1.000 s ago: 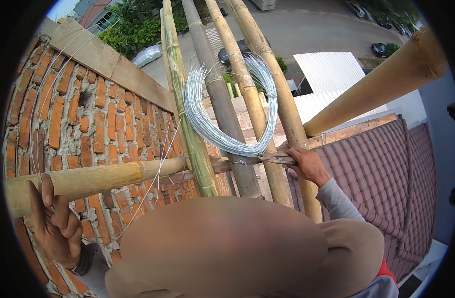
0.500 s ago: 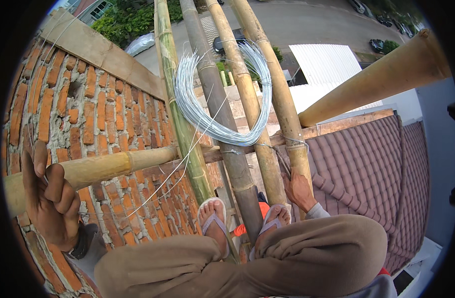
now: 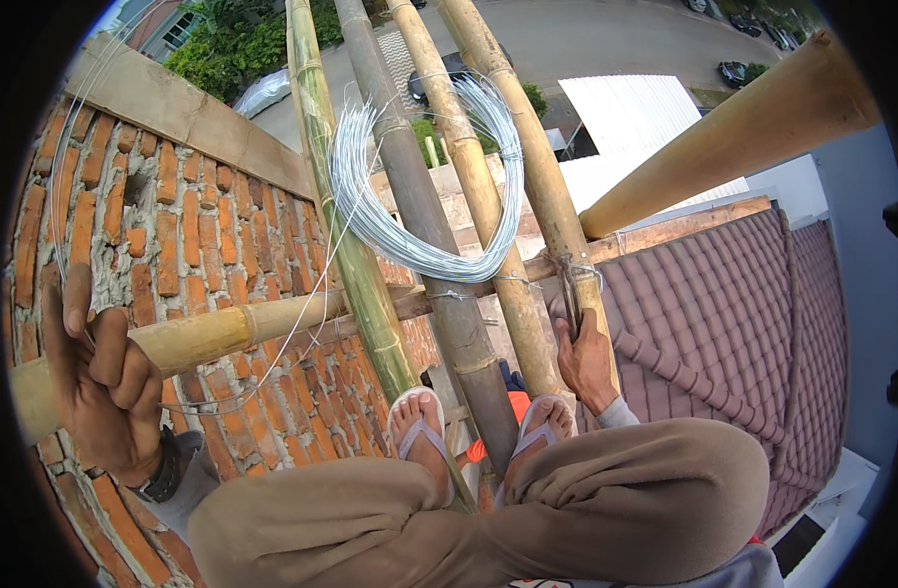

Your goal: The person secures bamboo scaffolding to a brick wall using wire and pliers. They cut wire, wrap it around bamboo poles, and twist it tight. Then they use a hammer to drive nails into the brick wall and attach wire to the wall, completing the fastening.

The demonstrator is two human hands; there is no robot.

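At the left, my left hand (image 3: pixel 104 377) is closed with the index finger raised, pinching thin wire (image 3: pixel 59 211). Strands run from it up along the brick wall, and another loops rightward toward the coil. My right hand (image 3: pixel 588 365) grips a slim dark metal hand tool (image 3: pixel 570 299), perhaps pincers. The tool lies along the right bamboo pole (image 3: pixel 552 201), its tip beside a wire tie (image 3: pixel 584 269) around that pole. A coil of silvery wire (image 3: pixel 449 263) rests across the bamboo poles ahead of my feet; part of it passes behind one pole.
My sandalled feet (image 3: pixel 417 421) stand on the green bamboo (image 3: pixel 346 235) and a tan one, high above a street (image 3: pixel 606 39). A brick wall (image 3: pixel 199 235) rises left, crossed by a horizontal bamboo (image 3: pixel 214 333). A thick bamboo (image 3: pixel 733 137) slants at right over a tiled roof (image 3: pixel 704 314).
My right hand has brought the dark tool up against the right pole, its tip now at the wire tie. My left hand keeps its pinch. The view has shifted slightly.
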